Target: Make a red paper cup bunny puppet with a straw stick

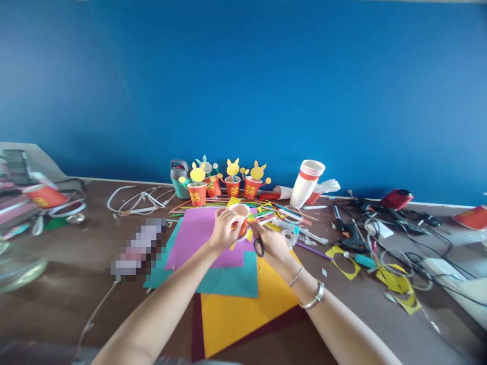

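My left hand (224, 229) is closed around a red and white paper cup (242, 212), its mouth tilted towards me. Close to its right, my right hand (274, 244) grips scissors; their dark handle loop (259, 247) hangs below my fingers. The blades point at the cup, but I cannot tell if they touch it. Beneath both hands lie a purple sheet (194, 238), a teal sheet (232, 281) and a yellow-orange sheet (243, 319). Behind them stand several red cups (197, 194) with yellow animal-head cutouts (233, 167) on them.
A stack of white cups (306, 182) leans at the back beside a plastic bag (329, 186). Coloured sticks, clear tape (289, 237) and yellow scraps (344, 262) lie to the right. Further right are a glue gun (353, 238) and tangled cables. A teal bottle (179, 178) stands behind, left.
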`<action>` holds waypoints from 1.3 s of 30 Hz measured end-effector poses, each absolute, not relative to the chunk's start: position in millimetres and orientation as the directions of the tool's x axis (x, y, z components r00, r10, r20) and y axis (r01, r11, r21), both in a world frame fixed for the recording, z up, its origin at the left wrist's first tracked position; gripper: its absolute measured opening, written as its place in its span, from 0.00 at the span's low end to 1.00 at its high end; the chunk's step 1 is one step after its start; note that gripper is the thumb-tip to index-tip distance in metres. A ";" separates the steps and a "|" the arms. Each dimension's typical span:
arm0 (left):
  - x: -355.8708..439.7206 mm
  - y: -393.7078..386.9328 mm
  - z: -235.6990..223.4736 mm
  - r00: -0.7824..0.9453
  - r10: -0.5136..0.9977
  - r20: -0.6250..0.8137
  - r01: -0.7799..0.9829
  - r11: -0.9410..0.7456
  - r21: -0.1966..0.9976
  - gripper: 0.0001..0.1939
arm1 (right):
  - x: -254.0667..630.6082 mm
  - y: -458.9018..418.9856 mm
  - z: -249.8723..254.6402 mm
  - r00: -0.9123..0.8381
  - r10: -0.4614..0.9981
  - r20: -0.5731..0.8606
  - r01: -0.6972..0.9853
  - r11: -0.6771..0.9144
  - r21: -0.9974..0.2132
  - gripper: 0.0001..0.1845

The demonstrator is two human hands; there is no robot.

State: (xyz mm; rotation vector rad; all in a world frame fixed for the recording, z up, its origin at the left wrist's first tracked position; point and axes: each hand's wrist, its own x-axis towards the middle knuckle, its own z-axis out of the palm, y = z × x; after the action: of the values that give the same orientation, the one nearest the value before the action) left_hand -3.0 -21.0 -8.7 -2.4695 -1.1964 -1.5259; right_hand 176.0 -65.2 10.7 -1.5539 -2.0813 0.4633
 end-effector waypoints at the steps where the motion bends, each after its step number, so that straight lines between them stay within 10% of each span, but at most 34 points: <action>1: -2.8 -21.0 -8.6 0.234 0.608 0.759 0.600 -0.704 0.379 0.07 | 176.7 -68.0 12.4 -0.232 0.954 0.191 0.837 0.296 -0.459 0.17; 4: -2.5 -20.5 -9.2 0.221 0.609 0.761 0.590 -0.705 0.393 0.08 | 177.6 -72.7 16.2 -0.239 0.949 0.203 0.922 0.288 -0.258 0.20; 10: -1.5 -19.9 -11.3 0.201 0.620 0.758 0.597 -0.691 0.407 0.08 | 175.0 -63.1 15.7 -0.211 0.977 0.034 0.509 0.139 -0.850 0.19; 16: 5.2 -28.1 -4.1 0.318 0.577 0.752 0.587 -0.743 0.321 0.09 | 172.7 -58.5 18.0 -0.249 0.964 -0.091 0.385 0.012 -0.923 0.24; 20: 8.3 -32.5 -3.1 0.314 0.594 0.741 0.629 -0.715 0.306 0.09 | 174.9 -61.0 16.1 -0.176 0.969 0.170 0.547 0.240 -0.802 0.14; 30: 5.1 -28.3 -2.3 0.204 0.581 0.788 0.722 -0.633 0.280 0.10 | 174.0 -85.4 45.9 -0.244 0.959 0.144 0.959 0.261 -0.111 0.20; 39: -1.8 -19.0 -0.1 0.045 0.720 0.692 0.338 -0.663 0.668 0.09 | 187.1 -52.2 16.1 -0.078 0.977 0.198 0.390 0.213 -0.896 0.23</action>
State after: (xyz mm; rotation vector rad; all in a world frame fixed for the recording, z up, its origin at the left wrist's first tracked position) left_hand -1.8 -19.0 -0.1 -2.4775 -1.3240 -2.0416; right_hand 187.1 -52.2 16.1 -1.3133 -1.6217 0.8527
